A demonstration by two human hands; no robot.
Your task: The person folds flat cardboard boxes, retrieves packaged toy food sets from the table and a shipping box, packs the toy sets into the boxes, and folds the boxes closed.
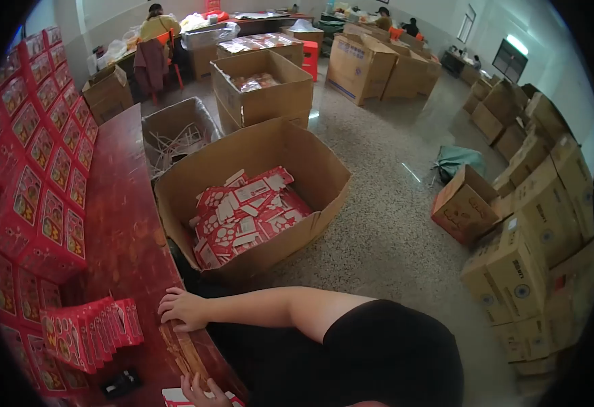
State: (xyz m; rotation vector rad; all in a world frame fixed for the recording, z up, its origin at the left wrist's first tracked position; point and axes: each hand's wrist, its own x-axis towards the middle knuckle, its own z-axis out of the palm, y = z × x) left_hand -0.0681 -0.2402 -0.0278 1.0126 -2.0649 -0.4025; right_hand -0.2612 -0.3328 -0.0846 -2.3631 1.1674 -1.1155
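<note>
My right hand (183, 309) lies on the edge of the red table (131, 258), its fingers spread and slightly bent, with nothing visible in it. Below it, a worn brown strip (187, 354) runs along the table edge between my hands. My left hand (205, 392) is at the bottom of the view, fingers apart, over a red-and-white printed card (173, 396); whether it touches the card I cannot tell. Left of my right hand, a leaning row of red printed packs (93, 332) stands on the table. A small black object (121, 384) lies near them.
Stacked red printed boxes (39, 163) line the left side. Beside the table stands a large open carton (256, 261) with red-and-white card pieces. More cartons (263, 102) stand behind it, and brown cartons (514, 271) are piled right. A person (160, 26) sits at far tables.
</note>
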